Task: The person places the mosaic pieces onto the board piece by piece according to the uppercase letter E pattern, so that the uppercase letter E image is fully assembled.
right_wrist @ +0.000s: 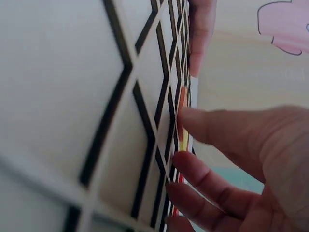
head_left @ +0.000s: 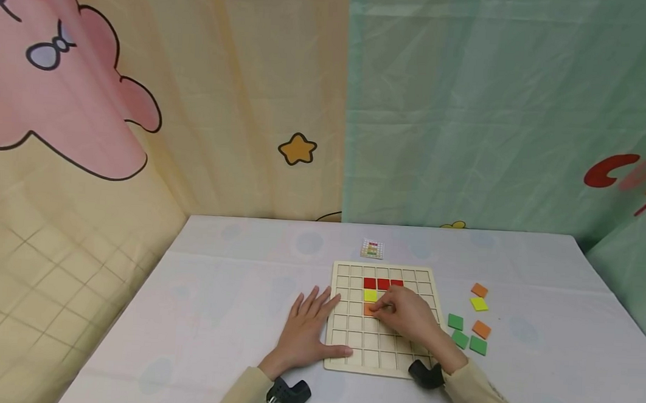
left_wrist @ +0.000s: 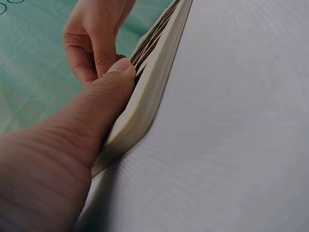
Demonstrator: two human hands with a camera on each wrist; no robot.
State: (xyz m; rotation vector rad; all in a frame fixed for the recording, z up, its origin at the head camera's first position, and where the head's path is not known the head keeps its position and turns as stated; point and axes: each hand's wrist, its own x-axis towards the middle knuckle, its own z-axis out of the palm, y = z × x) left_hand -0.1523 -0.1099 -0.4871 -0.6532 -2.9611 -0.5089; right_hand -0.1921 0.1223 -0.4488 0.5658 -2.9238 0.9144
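Observation:
A pale wooden grid board lies on the table. My left hand rests spread at its left side, thumb over the near-left corner; that thumb shows on the frame in the left wrist view. Over the middle of the board, my right hand pinches at an orange square tile in a grid cell. In the right wrist view its thumb presses on that tile, with the index fingertip close by. Directly above sits a yellow tile, then a row of red tiles, partly covered by my hand.
Right of the board lie loose tiles: an orange one, a yellow one, another orange one and several green ones. A small pattern card lies beyond the board's far edge. Printed curtains hang behind the table.

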